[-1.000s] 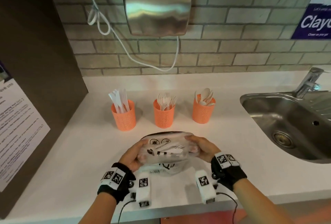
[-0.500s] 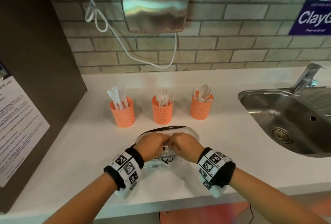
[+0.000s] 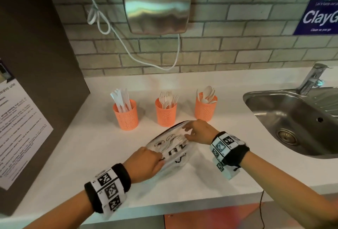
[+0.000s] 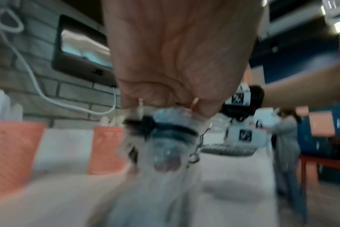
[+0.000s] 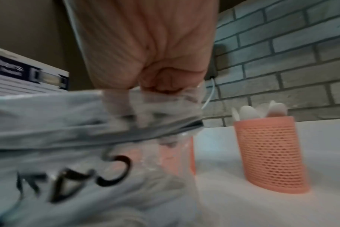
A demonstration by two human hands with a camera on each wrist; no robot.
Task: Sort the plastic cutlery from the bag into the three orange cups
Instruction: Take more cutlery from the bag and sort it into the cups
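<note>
Bag [image 3: 171, 146] lies on counter [image 3: 76, 153], near the three orange cups [image 3: 166, 112]; we see left hand [image 3: 144, 162] and right hand [image 3: 198, 131] pinching it. Left wrist: fingers curled on plastic. Right wrist: likewise.

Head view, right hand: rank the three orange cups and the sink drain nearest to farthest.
From the right hand:
1. Spoon cup, just behind the hand, rightmost of the three.
2. Fork cup, middle, behind and to the left.
3. Knife cup, far left, and the sink drain, off to the right: too close to call.
</note>
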